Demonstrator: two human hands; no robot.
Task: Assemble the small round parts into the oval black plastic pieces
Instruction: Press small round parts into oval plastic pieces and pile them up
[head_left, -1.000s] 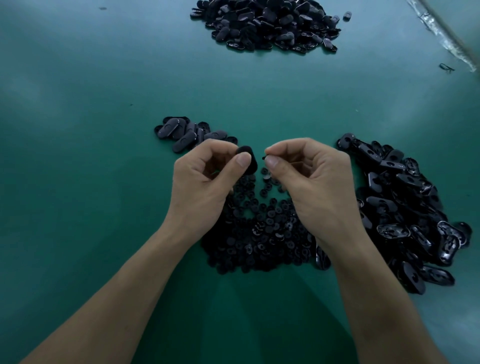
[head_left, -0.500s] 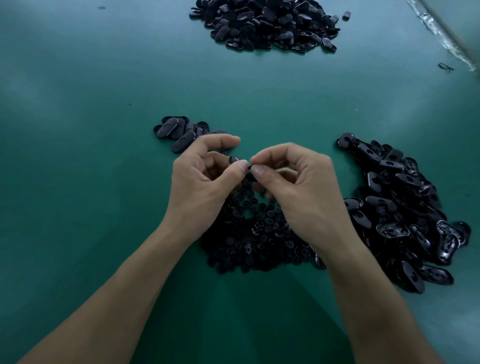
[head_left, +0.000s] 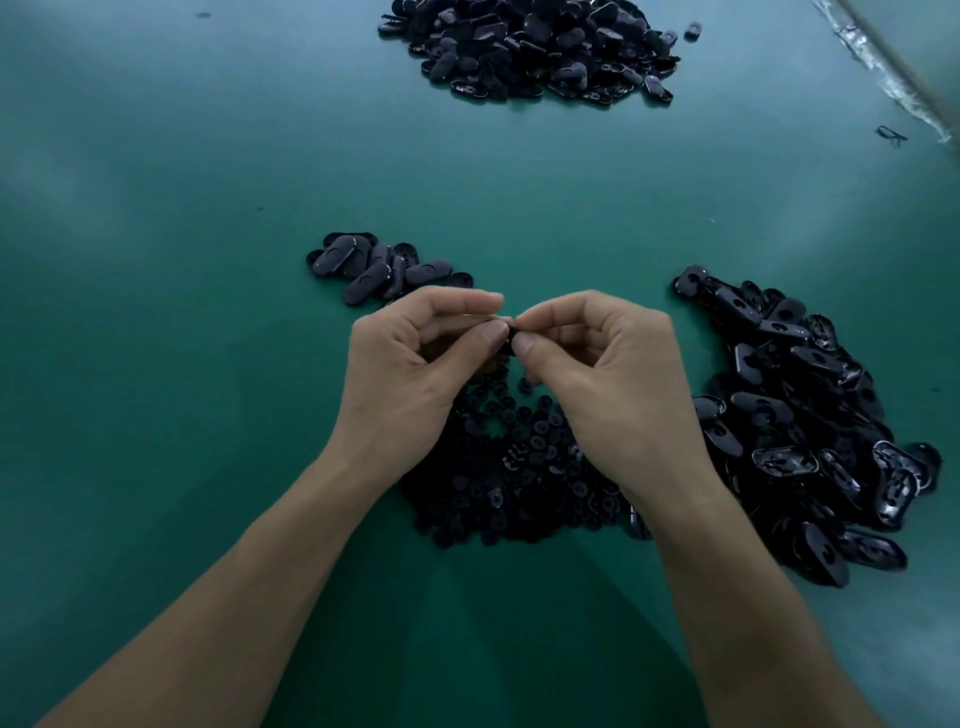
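Green counter (head_left: 156, 270), dim light. Dead centre, held above it: small dark piece (head_left: 511, 335), pinched from both sides, mostly hidden (round or oval, cannot tell). Left hand (head_left: 410, 374) and right hand (head_left: 613, 374) both curled, thumb-and-forefinger fingers (head_left: 493, 332) closed on that piece. Directly beneath: heap of small round parts (head_left: 509, 467). To the right: pile of oval pieces (head_left: 805, 415), many hollow side up. Left, just beyond: small cluster of ovals (head_left: 374, 265), probably finished. Judged step: pressing round part into oval. Next: square alignment, firm squeeze, then off to the cluster.
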